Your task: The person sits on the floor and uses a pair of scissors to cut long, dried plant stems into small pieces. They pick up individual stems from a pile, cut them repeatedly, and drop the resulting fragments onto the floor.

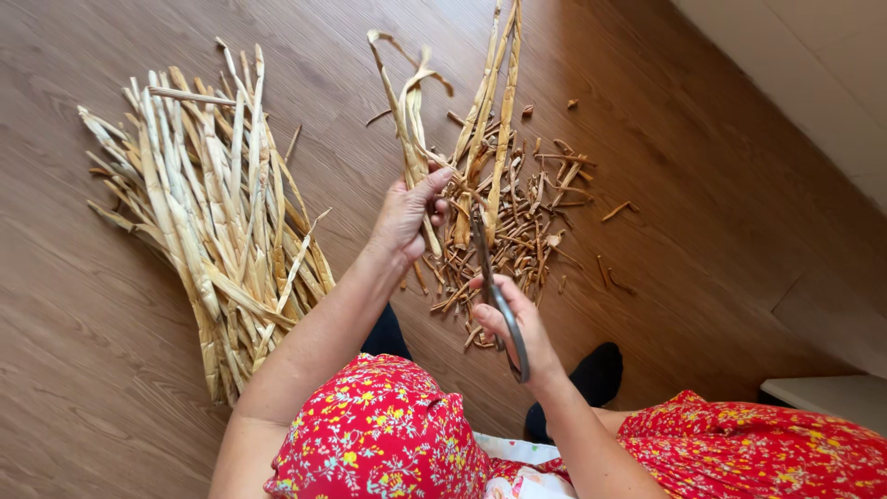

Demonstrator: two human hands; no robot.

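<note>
The fingers of the left hand (pixel 407 214) are pinched around a small bunch of dried leaf strips (pixel 409 120), gripping it near its lower end so that the pale, curling strips rise away from the person over the floor. The right hand (pixel 514 325) is closed on the handles of a pair of scissors (pixel 492 286), thumb and fingers curled through or around the loops; the dark blades point up toward the held strips and the longer strips (pixel 497 102) just beside them, though whether the blades are parted cannot be told. Directly below both hands lies a scatter of short brown cuttings (pixel 531 217) spread on the wooden floor (pixel 693 166). Well to the left of the left forearm rests a large fanned pile of long dried strips (pixel 208 217), pale yellow, lying flat on the same floor. Nearest the camera are the person's knees in red flowered fabric (pixel 388 434), and a dark-socked foot (pixel 596 374) shows between them.
</note>
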